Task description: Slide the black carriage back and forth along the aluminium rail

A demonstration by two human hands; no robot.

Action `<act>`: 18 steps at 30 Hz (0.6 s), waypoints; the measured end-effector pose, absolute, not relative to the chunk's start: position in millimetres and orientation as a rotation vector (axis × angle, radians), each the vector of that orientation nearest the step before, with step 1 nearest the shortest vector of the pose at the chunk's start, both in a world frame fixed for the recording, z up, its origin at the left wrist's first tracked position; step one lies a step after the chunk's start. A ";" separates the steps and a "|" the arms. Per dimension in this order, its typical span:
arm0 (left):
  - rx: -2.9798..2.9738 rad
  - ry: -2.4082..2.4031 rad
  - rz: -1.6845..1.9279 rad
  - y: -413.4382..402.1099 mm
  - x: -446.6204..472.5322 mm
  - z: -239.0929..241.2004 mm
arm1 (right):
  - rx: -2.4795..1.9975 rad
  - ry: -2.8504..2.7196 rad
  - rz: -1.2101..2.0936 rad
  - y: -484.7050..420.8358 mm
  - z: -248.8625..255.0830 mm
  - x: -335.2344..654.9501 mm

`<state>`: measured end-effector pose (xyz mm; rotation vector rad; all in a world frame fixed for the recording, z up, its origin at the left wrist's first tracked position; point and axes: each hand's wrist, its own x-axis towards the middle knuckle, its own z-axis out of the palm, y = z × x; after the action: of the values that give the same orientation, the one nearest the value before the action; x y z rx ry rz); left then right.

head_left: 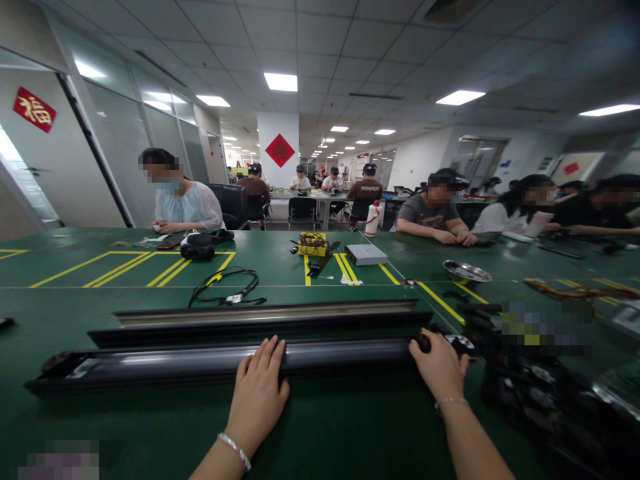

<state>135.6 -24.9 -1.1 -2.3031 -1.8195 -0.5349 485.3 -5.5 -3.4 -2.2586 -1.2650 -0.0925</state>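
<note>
Left hand (260,387) lies flat on the near rail (150,367), fingers straight and pressed together, the palm on the near side of it. Right hand (440,367) is closed over the right end of the same rail, with the thumb against the end; the other fingers are hidden behind the back of the hand.

This rail is long, black and glossy. It lies on the green surface (350,427) with its long axis from left to right, almost parallel to the near edge, and its left end reaches far to the left. Between the rail and the person the surface is free.

Just behind it lies a far rail (260,320) of the same kind, parallel and very near, so there is little room in that direction. At the right end, a heap of dark parts (550,407) is close to the right hand and closes that side.

Behind the rails a black cable (225,288) lies in loops over the yellow lines (125,267). Farther away are a metal bowl (467,272), a grey box (366,254), a yellow bundle (313,243) and a black pouch (197,251). At the far edge a person (180,200) sits with both hands on the surface.
</note>
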 end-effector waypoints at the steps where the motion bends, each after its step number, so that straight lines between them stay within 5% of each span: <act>1: -2.293 -1.823 -0.534 -25.2 136.7 -1.3 | -2.261 -1.264 -0.089 -5.6 -3.8 485.3; 18: -2.394 -1.797 -0.529 -26.1 210.0 1.1 | -2.218 -1.324 -0.098 -8.2 -6.4 485.7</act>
<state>210.0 -26.1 1.1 -2.3941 -1.7975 -0.5287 485.7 -8.2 -6.4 -2.2182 -1.3237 -0.0983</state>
